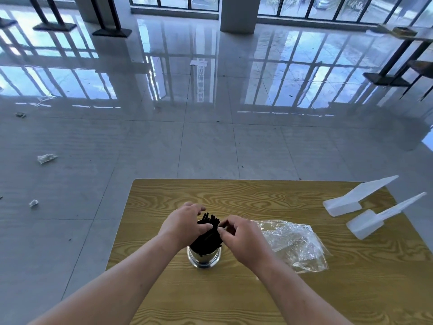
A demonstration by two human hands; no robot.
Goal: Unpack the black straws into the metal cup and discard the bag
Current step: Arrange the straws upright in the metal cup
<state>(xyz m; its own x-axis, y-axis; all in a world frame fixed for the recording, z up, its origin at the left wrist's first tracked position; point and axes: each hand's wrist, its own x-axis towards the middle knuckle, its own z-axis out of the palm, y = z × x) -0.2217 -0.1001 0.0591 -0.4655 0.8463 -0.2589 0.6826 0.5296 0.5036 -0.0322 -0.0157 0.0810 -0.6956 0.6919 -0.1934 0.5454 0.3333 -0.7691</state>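
Observation:
A shiny metal cup stands upright on the wooden table, near its middle. A bundle of black straws stands in the cup, tips fanning out above the rim. My left hand cups the bundle from the left, fingers curled over its top. My right hand pinches the straws from the right with thumb and forefinger. The clear plastic bag lies crumpled and flat on the table just right of my right hand, touched by neither hand.
Two white plastic scoop-like pieces lie at the table's right edge. Crumpled paper scraps dot the glossy tiled floor to the left. Black table bases stand far back, and a chair at the far right.

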